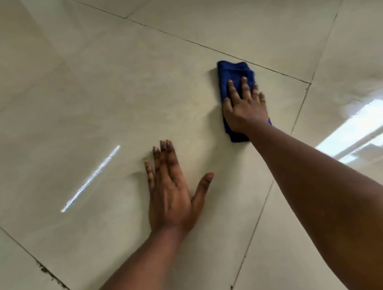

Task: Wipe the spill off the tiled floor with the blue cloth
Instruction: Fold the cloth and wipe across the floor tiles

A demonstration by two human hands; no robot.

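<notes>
the right hand (245, 108) presses the folded blue cloth (233, 73) flat under straight fingers (231, 88); left hand (169, 196) braces, released, on the floor (83, 110). keep pressure even, sweep slowly; no spill shows.

The right hand (244, 106) lies flat on the cloth (235, 75), fingers straight and spread, pressing it to the floor (82, 98). The cloth is dark blue, folded into a long strip; its far end shows past the fingertips and its near end under the wrist. It lies on a large pale glossy tile, just beside a dark grout line (196, 43). The left hand (170, 196) rests palm down on the same tile, nearer the camera and apart from the cloth, fingers together, thumb out. A bright streak (90, 178) of reflected light lies left of it. A window reflection (368, 128) shines at the right edge. No spill can be made out.
</notes>
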